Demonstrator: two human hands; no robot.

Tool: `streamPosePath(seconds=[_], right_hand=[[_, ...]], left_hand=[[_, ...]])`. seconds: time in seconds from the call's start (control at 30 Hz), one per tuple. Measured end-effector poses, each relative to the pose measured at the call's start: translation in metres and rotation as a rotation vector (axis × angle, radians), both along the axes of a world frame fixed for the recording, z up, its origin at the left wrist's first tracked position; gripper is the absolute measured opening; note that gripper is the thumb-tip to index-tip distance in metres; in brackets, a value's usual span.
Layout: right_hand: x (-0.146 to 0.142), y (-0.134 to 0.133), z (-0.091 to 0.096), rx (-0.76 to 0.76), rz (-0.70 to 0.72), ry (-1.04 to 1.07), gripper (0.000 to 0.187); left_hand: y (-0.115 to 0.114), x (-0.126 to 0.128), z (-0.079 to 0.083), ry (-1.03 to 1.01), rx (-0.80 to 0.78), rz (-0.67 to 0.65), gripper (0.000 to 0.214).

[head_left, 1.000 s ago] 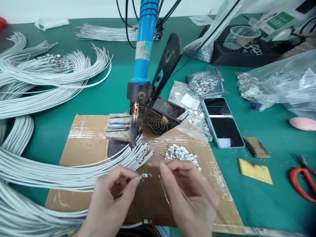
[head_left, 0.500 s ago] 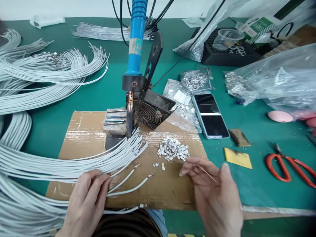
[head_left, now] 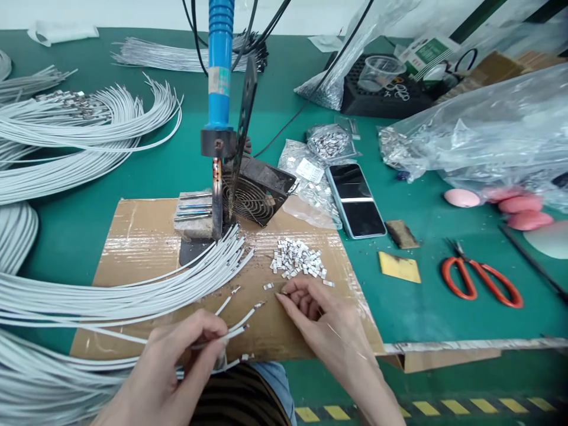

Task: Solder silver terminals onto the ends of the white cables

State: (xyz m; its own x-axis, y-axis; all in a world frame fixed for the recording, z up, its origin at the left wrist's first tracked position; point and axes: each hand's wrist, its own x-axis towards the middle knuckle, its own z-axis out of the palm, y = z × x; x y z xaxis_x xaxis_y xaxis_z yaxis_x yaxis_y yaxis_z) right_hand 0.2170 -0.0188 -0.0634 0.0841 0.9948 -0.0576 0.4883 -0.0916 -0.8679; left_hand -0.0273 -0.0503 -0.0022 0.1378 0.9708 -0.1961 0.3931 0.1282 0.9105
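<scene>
Head view, lower centre of the frame: the left hand (head_left: 173, 367) has its grip closed, thumb and fingers pinching a few white wires (head_left: 235, 331) near their stripped ends, low over the cardboard sheet (head_left: 146, 236). Just right of it, the right hand (head_left: 328, 328) lies with fingers loosely curled, their tips touching the cardboard at the lower edge of the pile of metal clips (head_left: 297, 264). I cannot tell whether that grip pinches a clip. A blue soldering iron (head_left: 219, 77) stands upright above, on the green surface (head_left: 426, 307).
</scene>
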Motion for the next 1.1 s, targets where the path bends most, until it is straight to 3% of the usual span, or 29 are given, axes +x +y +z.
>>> streamPosePath(seconds=[0.2,0.37,0.47,0.7,0.97,1.03,1.1], right_hand=[[-0.013,-0.014,0.003,-0.065,-0.095,0.17,0.017],[-0.049,-0.015,0.025,-0.232,-0.227,0.575,0.022],[-0.065,-0.013,0.032,-0.292,-0.17,0.689,0.02],[-0.073,-0.01,0.027,-0.2,-0.024,0.742,0.018],[-0.066,-0.007,0.037,-0.311,-0.153,0.698,0.023],[-0.062,-0.006,0.036,-0.297,-0.181,0.665,0.023],[-0.056,-0.005,0.033,-0.252,-0.222,0.63,0.021]], left_hand=[[0.017,0.001,-0.012,-0.263,-0.271,0.02,0.025],[0.018,-0.003,-0.017,-0.348,-0.367,0.052,0.03],[0.02,-0.003,-0.015,-0.39,-0.392,0.061,0.03],[0.02,-0.002,-0.015,-0.371,-0.341,0.069,0.029],[0.024,0.0,-0.011,-0.366,-0.331,0.062,0.027],[0.021,0.001,-0.014,-0.235,-0.237,0.049,0.021],[0.017,0.001,-0.017,-0.04,-0.01,0.0,0.013]])
